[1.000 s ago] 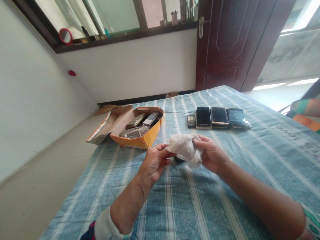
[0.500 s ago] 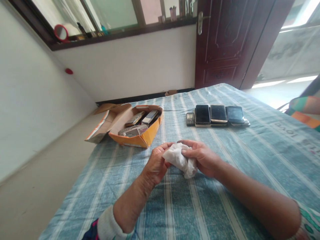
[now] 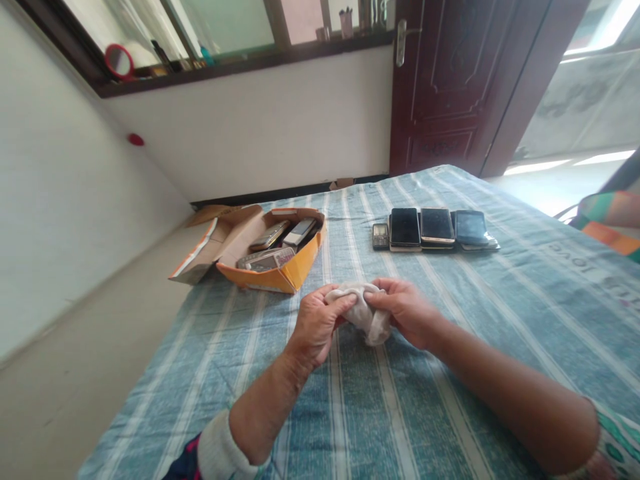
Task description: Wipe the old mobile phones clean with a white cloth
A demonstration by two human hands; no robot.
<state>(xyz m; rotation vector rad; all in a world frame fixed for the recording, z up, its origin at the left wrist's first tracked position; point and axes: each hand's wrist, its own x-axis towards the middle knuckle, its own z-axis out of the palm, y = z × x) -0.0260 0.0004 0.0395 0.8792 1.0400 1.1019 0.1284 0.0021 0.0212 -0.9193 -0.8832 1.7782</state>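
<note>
My left hand point(image 3: 317, 325) and my right hand point(image 3: 406, 310) meet over the striped bedspread point(image 3: 450, 373), both closed on a crumpled white cloth point(image 3: 363, 308). The cloth is bunched between my fingers; whatever it may wrap is hidden. Beyond my hands lies a row of phones: a small keypad phone point(image 3: 380, 236) and three smartphones point(image 3: 437, 228) side by side, screens up.
An open orange cardboard box point(image 3: 280, 270) with several old phones inside sits at the bed's left edge. A dark wooden door point(image 3: 450, 87) stands behind. A window ledge point(image 3: 240, 63) carries small items, including a red round mirror. Bare floor lies to the left.
The cloth has been gathered from a looser spread into a tighter bundle, and both hands have drawn closer together around it.
</note>
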